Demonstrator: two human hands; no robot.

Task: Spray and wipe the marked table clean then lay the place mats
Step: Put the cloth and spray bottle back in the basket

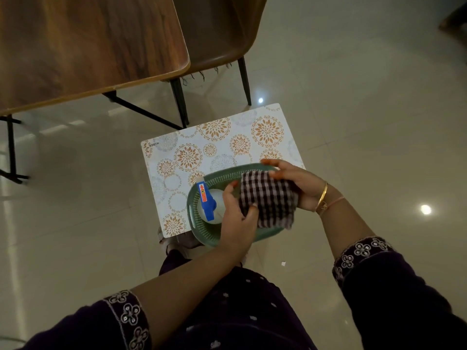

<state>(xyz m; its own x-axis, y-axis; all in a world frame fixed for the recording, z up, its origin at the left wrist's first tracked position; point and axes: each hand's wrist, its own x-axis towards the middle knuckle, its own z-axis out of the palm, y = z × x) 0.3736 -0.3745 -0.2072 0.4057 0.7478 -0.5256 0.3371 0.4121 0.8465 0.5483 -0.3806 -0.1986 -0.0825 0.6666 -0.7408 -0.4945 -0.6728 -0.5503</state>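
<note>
Centre of the frame, seen from above: checked cloth (pixel 267 198), dark and pale squares, folded thick, held up between both hands over a green basket (pixel 195 224).

Left hand (pixel 237 213), reaching in from the lower left: fingers curled, pinching the cloth's left edge, thumb on top.

Right hand (pixel 295 183), reaching in from the lower right: wrapped round the cloth's right side, fingers bent over its upper edge; fingertips close to the basket's far rim (touching it or not, cannot tell). Gold bangle (pixel 323 195) and a thin thread at that wrist.

Inside the basket, left part: white spray bottle (pixel 214 210) with a blue trigger head and a red label, nozzle towards the upper left, just beside the left hand's knuckles.

Under the basket, spreading towards the upper centre: place mat (pixel 214 147), white with orange and grey flower roundels, lying flat and turned at a slant; basket over its lower right part. One mat or a stack, cannot tell.

Upper left: table (pixel 75 46), wood-grain top with a rounded corner, black metal legs, well apart from hands and cloth. Behind its corner, top centre: brown chair (pixel 219 29). All around: glossy pale tiled floor (pixel 366 122) with lamp reflections.
</note>
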